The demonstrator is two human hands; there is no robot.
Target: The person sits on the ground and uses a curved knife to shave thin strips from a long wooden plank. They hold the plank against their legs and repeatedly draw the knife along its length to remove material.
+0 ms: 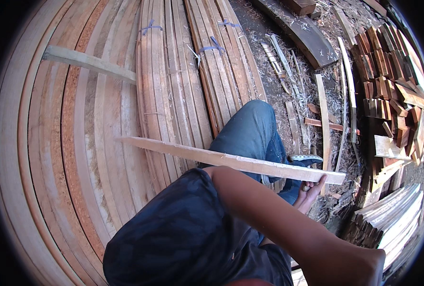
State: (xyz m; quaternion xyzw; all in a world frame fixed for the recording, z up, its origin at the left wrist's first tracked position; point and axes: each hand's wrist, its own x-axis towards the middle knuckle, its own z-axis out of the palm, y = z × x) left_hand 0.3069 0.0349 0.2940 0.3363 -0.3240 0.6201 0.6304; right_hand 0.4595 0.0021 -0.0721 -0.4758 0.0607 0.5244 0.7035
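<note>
A long, pale wooden strip (236,162) with one rough edge lies slantwise across the view. It tapers to a blurred end on the left and passes in front of a knee in blue jeans. Near its squared right end, my right hand (311,189) is closed on it from below, with one finger up against its face. That wrist disappears under my left arm (283,217), which stretches from a dark sleeve to the lower right. My left hand is out of view.
Long planks (102,119) cover the left side, crossed by a short batten (90,64). Tied strip bundles (174,57) lie beside them. Loose sticks (322,109), shavings and a dark beam (305,35) are on the ground. Stacked wood pieces (388,81) stand at right.
</note>
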